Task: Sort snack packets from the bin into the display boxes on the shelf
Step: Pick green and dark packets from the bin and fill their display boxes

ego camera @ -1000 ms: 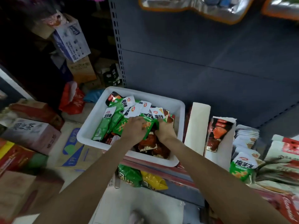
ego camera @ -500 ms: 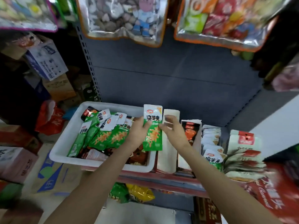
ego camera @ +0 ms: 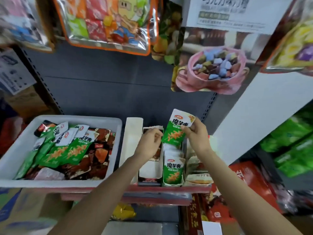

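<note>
Head view: the right hand (ego camera: 196, 136) pinches a green packet (ego camera: 177, 129) by its upper right edge, held above the far end of the matching box (ego camera: 172, 167); the left hand (ego camera: 149, 143), fingers loosely curled and holding nothing, hovers just left. Best lowered straight behind the row, label nearward. The packet's long axis stands near upright, white top up, tilted slightly right.

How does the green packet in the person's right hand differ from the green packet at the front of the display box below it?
The held packet is in the air, pinched by the right hand; the front boxed packet sits in the display box. The held packet leans to the right; the boxed one stands nearly straight. The held packet shows whole; the boxed one's bottom edge is hidden by the box front. Both have a white top, green body and the same print.
</note>
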Demonstrator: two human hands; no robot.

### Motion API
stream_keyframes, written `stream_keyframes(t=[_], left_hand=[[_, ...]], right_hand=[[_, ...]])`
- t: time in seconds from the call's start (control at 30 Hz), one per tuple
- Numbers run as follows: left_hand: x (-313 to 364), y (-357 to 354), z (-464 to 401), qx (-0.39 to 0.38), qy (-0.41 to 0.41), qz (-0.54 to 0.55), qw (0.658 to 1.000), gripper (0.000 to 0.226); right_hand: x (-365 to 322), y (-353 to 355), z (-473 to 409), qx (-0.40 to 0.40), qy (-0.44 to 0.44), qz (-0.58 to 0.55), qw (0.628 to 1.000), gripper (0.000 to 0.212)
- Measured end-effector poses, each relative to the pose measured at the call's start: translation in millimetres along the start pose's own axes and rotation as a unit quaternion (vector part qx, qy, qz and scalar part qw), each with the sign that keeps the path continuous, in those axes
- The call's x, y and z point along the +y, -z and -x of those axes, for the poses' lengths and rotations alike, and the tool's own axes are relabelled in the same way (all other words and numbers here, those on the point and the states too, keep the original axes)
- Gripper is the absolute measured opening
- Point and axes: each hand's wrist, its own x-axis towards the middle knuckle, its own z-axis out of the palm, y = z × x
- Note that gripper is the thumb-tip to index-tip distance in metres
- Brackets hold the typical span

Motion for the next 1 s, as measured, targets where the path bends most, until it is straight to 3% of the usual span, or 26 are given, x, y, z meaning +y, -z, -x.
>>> stream_keyframes(t=[0.07,0.27,0.5,0.63,0.8,1.0], left_hand=[[-1,-7,0,-0.038,-0.022,-0.043,0.998,0.026],[-1,-18,5,-0.060,-0.040,-0.141,0.987,0.036],[5,-24,6,-0.066,0.032,-0.056,0.996,0.054],[10,-22,3,-0.074,0.036,-0.059,0.995,0.048],[13,-13,7,-0.100,0.012,-0.079,0.992,0.038],[4,-4,14,-0.162,0.005,-0.071,0.984,0.040]], right_hand=[[2,12,-4,-0.004,0.012,0.014,1.000,0.019],[5,27,-9,0.011,0.042,-0.005,0.999,0.021],[7,27,-13,0.040,0.083,-0.027,0.995,0.013],[4,25,-16,0.019,0.080,-0.021,0.996,0.011],[7,17,-20,-0.008,0.062,-0.002,0.998,0.025],[4,16,-26,-0.054,0.080,0.034,0.995,0.018]])
